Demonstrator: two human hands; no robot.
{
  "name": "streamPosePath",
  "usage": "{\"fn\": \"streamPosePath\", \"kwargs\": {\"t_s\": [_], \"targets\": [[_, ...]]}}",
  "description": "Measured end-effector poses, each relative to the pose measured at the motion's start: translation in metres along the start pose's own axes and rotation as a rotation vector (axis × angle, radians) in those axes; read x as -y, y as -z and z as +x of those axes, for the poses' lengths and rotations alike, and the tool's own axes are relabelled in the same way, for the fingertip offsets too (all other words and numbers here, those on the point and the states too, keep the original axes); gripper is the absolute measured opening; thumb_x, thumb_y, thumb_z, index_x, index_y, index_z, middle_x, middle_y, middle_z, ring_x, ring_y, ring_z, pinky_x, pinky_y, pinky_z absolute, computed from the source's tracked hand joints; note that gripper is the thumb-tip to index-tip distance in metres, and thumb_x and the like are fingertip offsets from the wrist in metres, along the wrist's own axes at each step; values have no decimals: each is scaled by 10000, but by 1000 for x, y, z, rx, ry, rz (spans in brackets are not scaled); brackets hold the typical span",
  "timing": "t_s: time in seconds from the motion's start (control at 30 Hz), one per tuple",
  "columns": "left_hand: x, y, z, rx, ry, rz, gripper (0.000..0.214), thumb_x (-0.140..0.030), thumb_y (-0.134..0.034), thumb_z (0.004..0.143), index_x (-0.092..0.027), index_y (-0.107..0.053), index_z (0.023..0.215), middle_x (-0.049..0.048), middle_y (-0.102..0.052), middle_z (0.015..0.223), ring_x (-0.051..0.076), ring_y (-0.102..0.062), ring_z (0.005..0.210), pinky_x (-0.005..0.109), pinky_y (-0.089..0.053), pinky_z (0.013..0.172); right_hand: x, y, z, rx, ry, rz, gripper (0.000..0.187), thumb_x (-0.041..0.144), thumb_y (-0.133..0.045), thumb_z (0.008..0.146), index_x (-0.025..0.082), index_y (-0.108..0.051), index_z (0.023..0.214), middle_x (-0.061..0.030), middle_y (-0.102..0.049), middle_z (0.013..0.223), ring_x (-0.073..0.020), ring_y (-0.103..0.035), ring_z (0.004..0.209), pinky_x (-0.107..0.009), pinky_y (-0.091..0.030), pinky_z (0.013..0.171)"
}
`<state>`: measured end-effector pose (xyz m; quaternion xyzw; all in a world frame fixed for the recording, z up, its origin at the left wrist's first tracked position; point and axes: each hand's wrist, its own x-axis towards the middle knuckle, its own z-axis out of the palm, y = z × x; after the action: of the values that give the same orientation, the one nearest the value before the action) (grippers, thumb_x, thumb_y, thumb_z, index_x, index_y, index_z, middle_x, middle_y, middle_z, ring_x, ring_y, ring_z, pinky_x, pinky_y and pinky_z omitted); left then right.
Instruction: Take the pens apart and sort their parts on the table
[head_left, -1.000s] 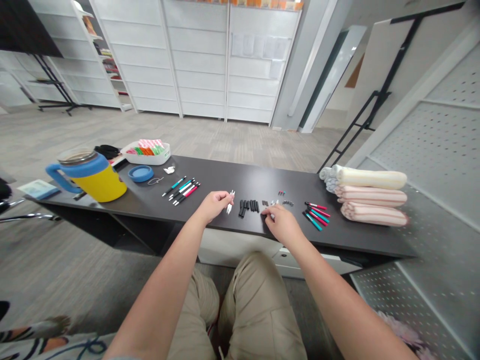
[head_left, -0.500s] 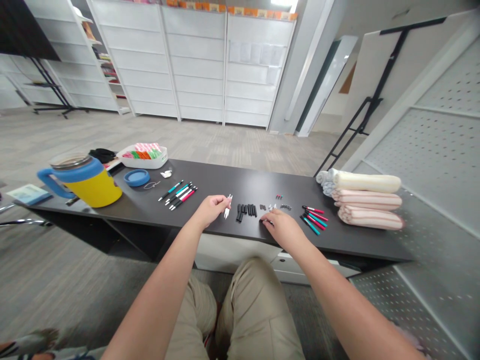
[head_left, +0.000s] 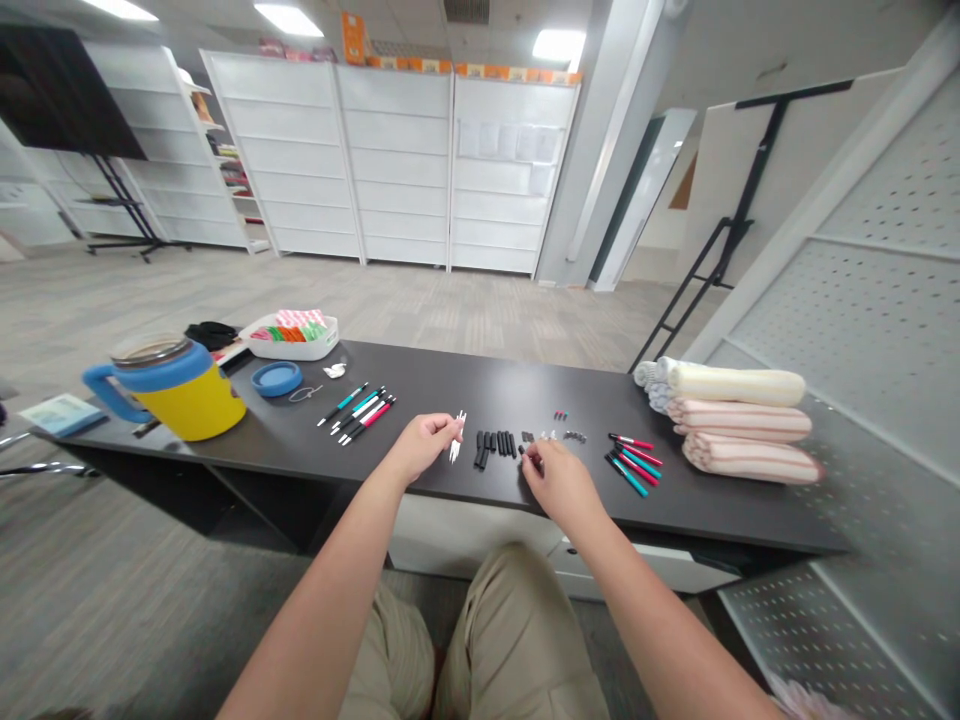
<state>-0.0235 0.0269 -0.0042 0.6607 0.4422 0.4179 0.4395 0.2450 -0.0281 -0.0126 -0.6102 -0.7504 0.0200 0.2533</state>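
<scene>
My left hand (head_left: 426, 445) is closed in a pinch, its fingertips at a small bundle of thin white pen refills (head_left: 457, 445) on the dark desk; whether one is between the fingers is hidden. My right hand (head_left: 559, 474) is pinched on a short black pen grip (head_left: 522, 450), of which only a dark end shows. Between the hands lie several black pen grips (head_left: 505, 443) in a loose row. Beyond my right hand are small clear tips (head_left: 550, 435), metal springs (head_left: 575, 437) and small coloured pieces (head_left: 561, 415). Red and teal pen barrels (head_left: 636, 463) lie to the right.
Assembled pens (head_left: 358, 412) lie left of my hands. Further left stand a yellow and blue mug (head_left: 191, 400), a blue lid (head_left: 276, 378) and a white tray (head_left: 294, 349) of colourful packets. Rolled towels (head_left: 739, 420) are stacked at the right, beside a perforated panel (head_left: 862, 330).
The camera view has tilted up, so the desk sits lower. My right fingertips have lifted slightly with the black pen grip. My left hand stays by the refills.
</scene>
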Motion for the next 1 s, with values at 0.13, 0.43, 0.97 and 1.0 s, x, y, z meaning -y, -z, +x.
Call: {"fn": "streamPosePath", "kwargs": {"t_s": [0.13, 0.43, 0.97, 1.0], "targets": [[3, 0, 2, 4, 9, -33, 459, -586, -617, 923, -172, -674, 733, -40, -480, 594, 120, -401, 583, 256, -304, 604, -6, -3, -3, -2, 57, 57, 120, 195, -567, 950, 213, -683, 930, -52, -696, 928, -216, -657, 876, -315, -474, 809], [3, -1, 2, -4, 21, -63, 464, -586, -632, 920, -166, -669, 725, -45, -473, 601, 116, -405, 602, 254, -301, 619, -2, -14, 6, -60, 57, 105, 161, 199, -577, 956, 212, -722, 1024, -75, -732, 1011, -234, -685, 938, -346, -514, 851], [3, 1, 2, 5, 8, -16, 481, -594, -607, 944, -165, -678, 738, -39, -474, 616, 126, -422, 625, 257, -311, 648, 0, -12, 0, -67, 52, 166, 134, 247, -553, 973, 250, -681, 1014, -51, -725, 1067, -218, -688, 907, -341, -501, 801], [3, 1, 2, 5, 7, -14, 482, -594, -606, 945, -165, -680, 740, -38, -474, 617, 127, -423, 627, 257, -311, 649, 0, -12, 0, -63, 52, 170, 135, 248, -548, 976, 251, -679, 1013, -49, -725, 1064, -218, -687, 902, -342, -498, 801]]}}
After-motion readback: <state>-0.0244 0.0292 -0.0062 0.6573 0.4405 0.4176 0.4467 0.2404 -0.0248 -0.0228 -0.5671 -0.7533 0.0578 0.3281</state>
